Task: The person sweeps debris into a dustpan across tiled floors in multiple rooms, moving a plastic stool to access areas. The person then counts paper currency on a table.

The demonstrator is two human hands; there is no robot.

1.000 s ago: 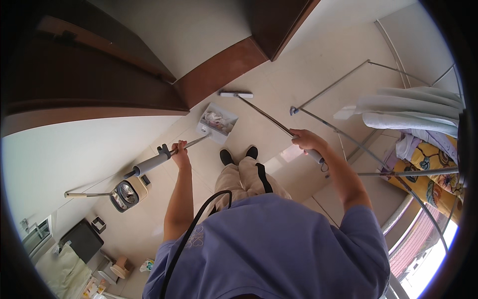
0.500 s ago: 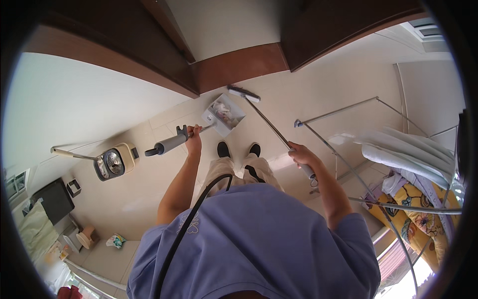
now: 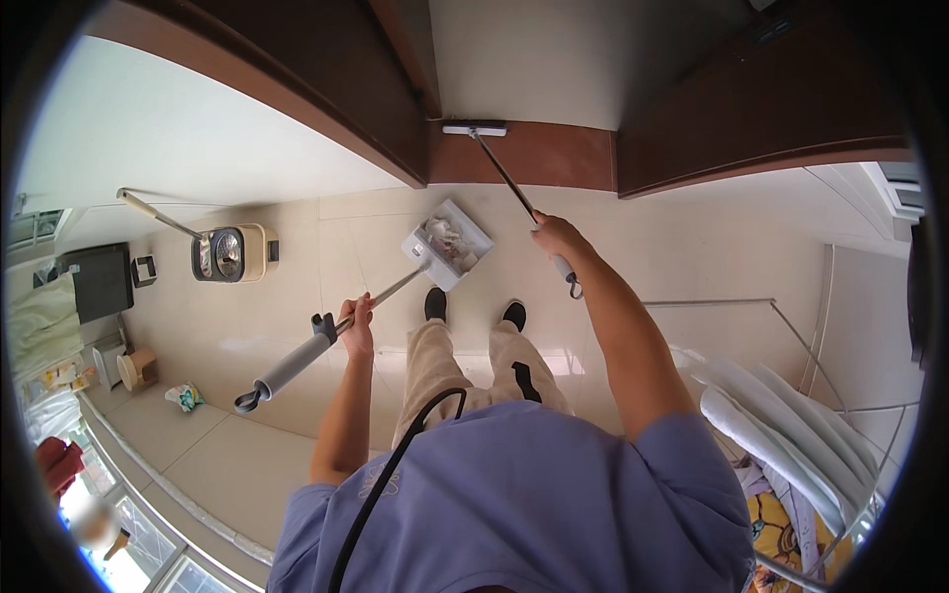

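My left hand (image 3: pixel 357 323) is closed around the metal pole of a long-handled dustpan (image 3: pixel 461 278), whose grey grip reaches toward the lower left. The grey pan rests on the floor ahead of my feet, with crumpled whitish litter (image 3: pixel 447 240) in it. Stretched forward, my right hand (image 3: pixel 556 236) grips the handle of a broom (image 3: pixel 510 181). The broom's head (image 3: pixel 474 128) lies across the reddish-brown doorway sill (image 3: pixel 554 153), near the left door post.
A beige-and-black mop bucket (image 3: pixel 259 254) with a mop leaning in it stands by the left wall. Dark brown door panels (image 3: pixel 761 109) flank the doorway. On the right are a metal drying rack (image 3: pixel 712 301) and white folded cloth (image 3: pixel 761 425). A small bag (image 3: pixel 185 396) lies at lower left.
My right hand has reached forward, taking the broom head from the floor beside the dustpan onto the doorway sill. My left hand still holds the dustpan, its handle now tilted lower. My view has turned.
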